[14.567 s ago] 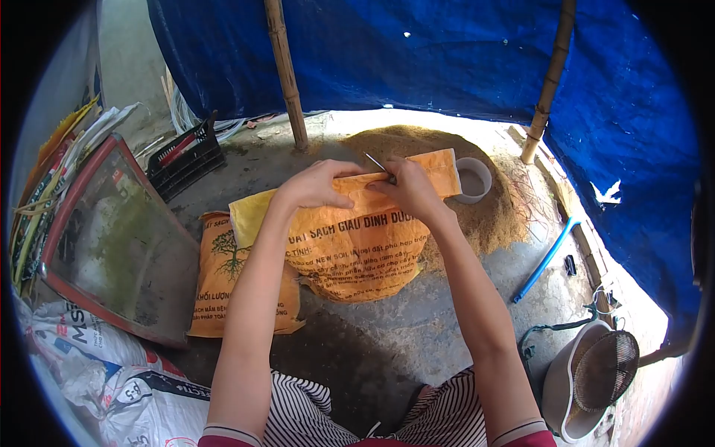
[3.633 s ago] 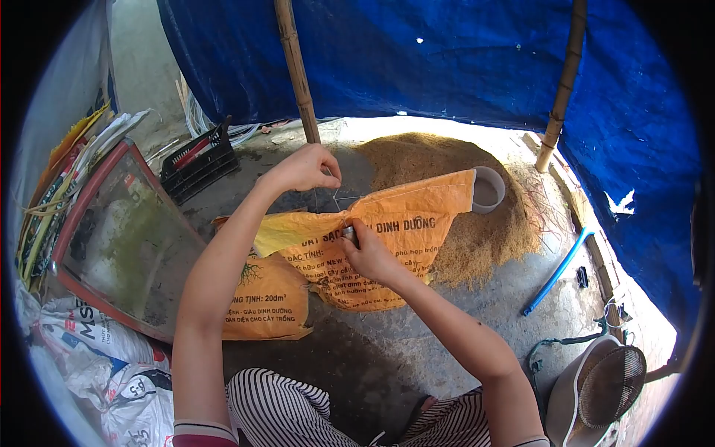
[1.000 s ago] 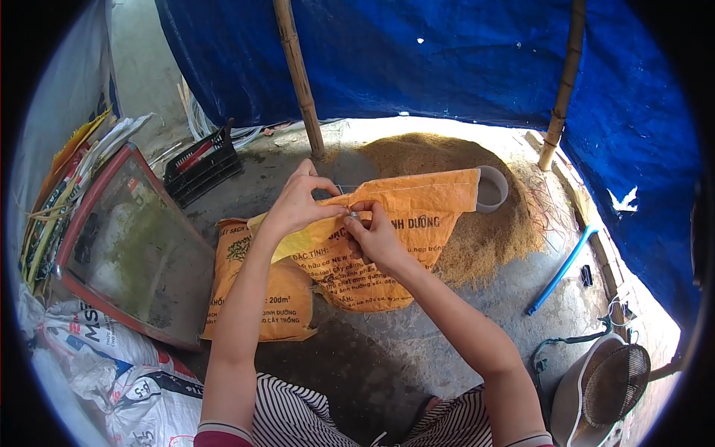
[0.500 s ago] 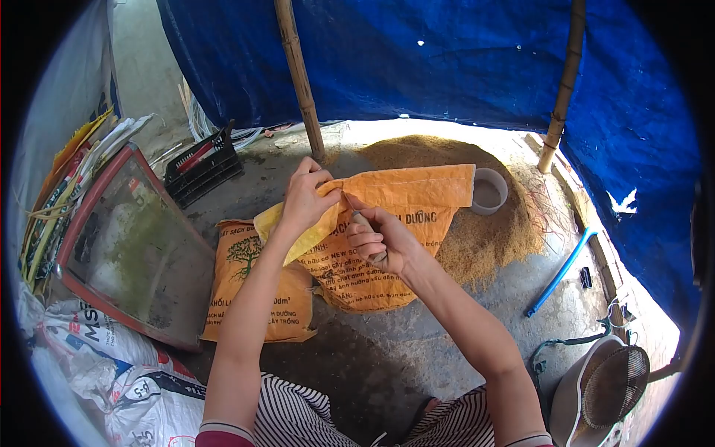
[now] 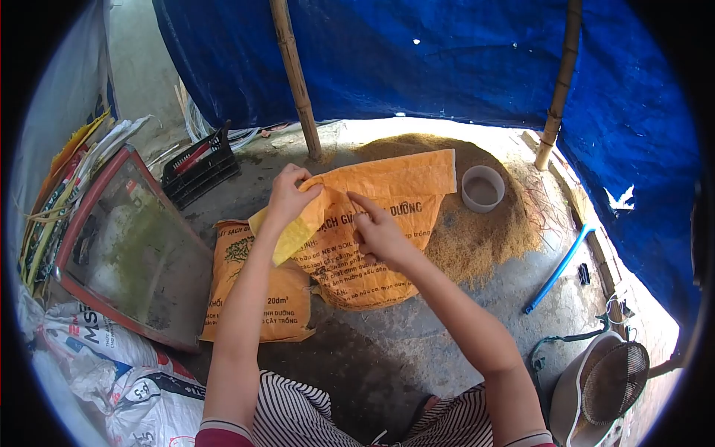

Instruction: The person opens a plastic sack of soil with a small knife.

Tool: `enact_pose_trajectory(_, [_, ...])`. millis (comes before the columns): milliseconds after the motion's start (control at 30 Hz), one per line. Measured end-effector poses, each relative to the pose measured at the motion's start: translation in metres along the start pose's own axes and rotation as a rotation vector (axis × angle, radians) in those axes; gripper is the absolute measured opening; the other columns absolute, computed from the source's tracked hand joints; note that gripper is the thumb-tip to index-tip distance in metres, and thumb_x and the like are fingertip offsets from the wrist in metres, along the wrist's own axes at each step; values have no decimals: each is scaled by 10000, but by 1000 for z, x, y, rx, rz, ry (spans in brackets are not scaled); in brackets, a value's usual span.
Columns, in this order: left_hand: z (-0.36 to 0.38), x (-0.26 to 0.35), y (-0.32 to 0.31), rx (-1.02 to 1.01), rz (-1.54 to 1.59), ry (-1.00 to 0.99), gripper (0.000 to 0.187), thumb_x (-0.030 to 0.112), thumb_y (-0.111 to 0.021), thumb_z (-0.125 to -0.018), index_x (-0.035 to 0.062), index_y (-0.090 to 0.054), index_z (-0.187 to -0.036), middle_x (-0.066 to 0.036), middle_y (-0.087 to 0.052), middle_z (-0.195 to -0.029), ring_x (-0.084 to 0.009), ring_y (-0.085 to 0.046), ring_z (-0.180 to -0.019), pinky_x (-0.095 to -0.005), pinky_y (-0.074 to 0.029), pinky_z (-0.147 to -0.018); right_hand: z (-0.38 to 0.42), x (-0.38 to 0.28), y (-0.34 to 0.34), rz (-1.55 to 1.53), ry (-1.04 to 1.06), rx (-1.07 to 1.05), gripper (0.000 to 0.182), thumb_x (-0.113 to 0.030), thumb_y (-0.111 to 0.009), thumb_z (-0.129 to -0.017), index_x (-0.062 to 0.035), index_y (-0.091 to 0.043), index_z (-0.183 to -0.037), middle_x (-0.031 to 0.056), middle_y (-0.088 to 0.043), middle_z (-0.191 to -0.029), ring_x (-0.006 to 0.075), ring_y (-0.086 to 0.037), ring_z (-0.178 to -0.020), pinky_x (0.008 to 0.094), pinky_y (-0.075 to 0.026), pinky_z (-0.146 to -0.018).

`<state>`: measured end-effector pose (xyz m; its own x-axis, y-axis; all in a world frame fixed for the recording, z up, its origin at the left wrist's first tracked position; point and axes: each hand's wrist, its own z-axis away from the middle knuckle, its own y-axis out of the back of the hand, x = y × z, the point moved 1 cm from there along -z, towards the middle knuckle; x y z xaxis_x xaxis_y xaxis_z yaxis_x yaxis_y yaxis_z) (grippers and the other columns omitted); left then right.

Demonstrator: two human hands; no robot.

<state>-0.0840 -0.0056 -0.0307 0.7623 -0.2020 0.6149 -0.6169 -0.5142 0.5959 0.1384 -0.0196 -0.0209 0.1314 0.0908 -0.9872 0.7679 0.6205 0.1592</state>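
My left hand (image 5: 293, 195) is closed on the upper left edge of an orange printed sack (image 5: 395, 223), pinching its folded top. A yellow flap (image 5: 294, 237) of the sack hangs below that hand. My right hand (image 5: 380, 235) is in front of the printed side, index finger stretched toward the upper fold and the other fingers curled. The small knife whose pale handle showed in that hand earlier is now hidden by the fingers. Beside it on the left lies another orange sack (image 5: 279, 302), filled and printed with a tree.
Behind the sack is a brown granular heap (image 5: 484, 246) with a white tub (image 5: 482, 189) on it. A red-framed panel (image 5: 134, 246), black crate (image 5: 201, 167) and white sacks (image 5: 141, 387) stand left. On the right are a blue pipe (image 5: 558, 272), a bucket (image 5: 577, 387) and a sieve (image 5: 614, 384).
The sack's top has swung left, and its right corner is higher. My left hand has shifted slightly left. My right index finger has straightened, and the knife handle has gone out of sight.
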Motion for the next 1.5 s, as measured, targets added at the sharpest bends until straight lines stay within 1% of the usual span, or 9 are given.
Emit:
enact_pose_trajectory(133, [0, -5, 0, -15, 25, -4, 227, 181, -741, -719, -3, -640, -808, -101, -555, -831, -244, -572, -773, -351, -447, -701, -4, 3, 14, -335, -308, -122, 545, -130, -391, -927, -132, -272, -1459, 39, -474, -693, 108, -422, -503, 254, -402, -430])
enact_pose_trajectory(300, [1, 2, -2, 20, -34, -35, 234, 161, -744, -725, -19, -633, -822, -80, -552, -800, -191, -546, -712, -314, -429, -657, 7, -11, 33, 433, -172, -408, 439, -210, -388, -948, -60, -442, -1357, 24, -483, -659, 99, -477, -529, 245, -423, -464])
enact_pose_trajectory(433, [1, 3, -1, 30, -48, -82, 243, 187, -745, -728, -9, -638, -825, -87, -565, -781, -205, -551, -699, -320, -427, -652, 12, -23, 43, 434, -257, -557, 388, -255, -447, -944, -31, -539, -1247, 33, -507, -660, 111, -502, -540, 263, -464, -495])
enact_pose_trajectory(700, [4, 23, 4, 9, 0, -59, 171, 121, -719, -726, 25, -646, -846, -103, -571, -922, -238, -564, -879, -336, -436, -788, -23, 15, 22, 487, 307, 445, 278, -204, -703, -785, -9, -645, -974, 185, -660, -757, 322, -651, -694, 381, -503, -643])
enact_pose_trajectory(933, [25, 40, 5, 25, -261, -521, 104, 49, -651, -722, 45, -600, -812, -142, -495, -1185, -340, -414, -1190, -448, -334, -1009, -53, 53, 7, 321, 283, 506, 250, -221, -702, -786, -3, -663, -902, 183, -655, -737, 331, -646, -695, 387, -496, -643])
enact_pose_trajectory(1133, [55, 62, -13, 211, -476, -532, 128, 111, -697, -724, 35, -605, -771, -141, -493, -1165, -354, -388, -1201, -497, -270, -1047, -49, 50, 0, 188, 233, 529, 208, -206, -685, -798, -11, -659, -867, 167, -649, -710, 309, -636, -649, 369, -485, -610])
enact_pose_trajectory(1200, [58, 58, -21, 253, -518, -509, 149, 131, -710, -720, 32, -607, -764, -139, -501, -1143, -350, -399, -1183, -494, -280, -1033, -46, 48, -4, 240, 307, 549, 179, -155, -690, -819, 17, -659, -861, 82, -642, -661, 128, -584, -578, 296, -469, -559])
enact_pose_trajectory(1300, [56, 51, -19, 292, -545, -476, 164, 147, -726, -714, 33, -618, -758, -127, -520, -1095, -332, -421, -1142, -483, -297, -1004, -50, 50, -10, 288, 276, 614, 200, -191, -681, -806, 2, -647, -845, 150, -639, -677, 272, -632, -619, 357, -481, -595])
enact_pose_trajectory(1500, [52, 50, -5, 211, -228, -309, 95, 115, -721, -719, 48, -664, -754, -95, -550, -1016, -275, -465, -1064, -402, -359, -935, -53, 45, -14, 124, 235, 492, 205, -186, -681, -805, 9, -653, -863, 132, -634, -658, 225, -610, -596, 354, -479, -594])
